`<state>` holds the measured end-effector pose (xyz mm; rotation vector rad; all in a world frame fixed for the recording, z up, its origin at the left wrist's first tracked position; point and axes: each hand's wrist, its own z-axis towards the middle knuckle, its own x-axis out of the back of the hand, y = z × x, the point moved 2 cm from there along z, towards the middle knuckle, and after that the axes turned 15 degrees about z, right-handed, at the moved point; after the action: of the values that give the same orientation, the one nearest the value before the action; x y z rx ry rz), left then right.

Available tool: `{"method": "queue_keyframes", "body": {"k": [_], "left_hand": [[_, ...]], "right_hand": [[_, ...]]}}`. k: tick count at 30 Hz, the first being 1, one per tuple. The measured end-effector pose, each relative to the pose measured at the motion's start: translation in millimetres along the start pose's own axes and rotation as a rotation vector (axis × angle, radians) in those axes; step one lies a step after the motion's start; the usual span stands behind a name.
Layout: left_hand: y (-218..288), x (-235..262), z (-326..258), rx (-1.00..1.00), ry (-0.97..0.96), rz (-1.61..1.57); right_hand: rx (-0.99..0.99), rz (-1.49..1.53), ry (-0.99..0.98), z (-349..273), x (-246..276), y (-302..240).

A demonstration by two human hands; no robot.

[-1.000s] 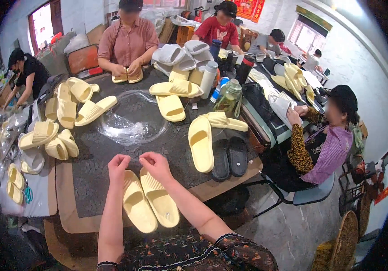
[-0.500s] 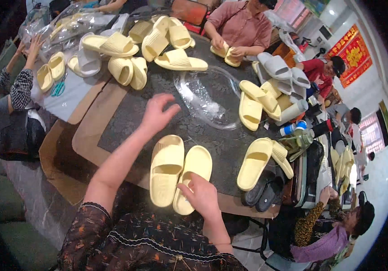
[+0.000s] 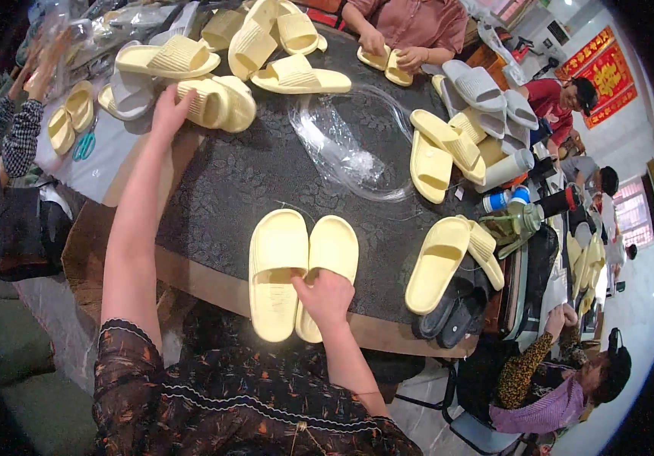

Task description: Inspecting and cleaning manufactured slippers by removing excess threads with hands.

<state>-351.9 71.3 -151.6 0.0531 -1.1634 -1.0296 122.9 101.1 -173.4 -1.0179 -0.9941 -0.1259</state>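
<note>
A pair of yellow slide slippers (image 3: 274, 308) lies side by side near the table's front edge, toes pointing away from me. My right hand (image 3: 328, 296) grips the right slipper of that pair (image 3: 334, 243), covering much of its footbed, its thumb reaching toward the left one. Far to the left, my left arm is stretched out. There my left hand (image 3: 171, 112) has hold of the near edge of another yellow slipper pair (image 3: 224, 105), its fingers partly hidden. Just above that pair lies a single yellow slipper (image 3: 171, 57).
Crumpled clear plastic (image 3: 342, 148) lies mid-table. More yellow slippers (image 3: 441, 156) and grey slippers (image 3: 483, 87) are piled at the right, near bottles (image 3: 525, 220) and black slippers (image 3: 452, 311). Teal scissors (image 3: 84, 146) lie at the left. Co-workers sit around; one handles yellow slippers (image 3: 385, 64) opposite me.
My left hand has gone from above the front pair out to the far-left slippers and taken hold there. My right hand stays on the front pair, now turned slightly. The whole view has shifted.
</note>
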Motion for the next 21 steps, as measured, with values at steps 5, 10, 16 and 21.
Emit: {"method": "queue_keyframes", "body": {"k": [5,10,16,21], "left_hand": [[27,-12,-55,-0.025,-0.190,0.009],[78,-36,-148,0.176,-0.697,-0.299],[112,11,-224,0.453,-0.946,-0.842],[142,29,-244,0.400,-1.126,-0.887]], "right_hand": [[0.054,0.129,0.067,-1,3,-4],[-0.045,0.172,0.098,-11,13,3],[0.014,0.246,0.080,-45,57,14],[0.016,0.147,0.407,-57,142,37]]}}
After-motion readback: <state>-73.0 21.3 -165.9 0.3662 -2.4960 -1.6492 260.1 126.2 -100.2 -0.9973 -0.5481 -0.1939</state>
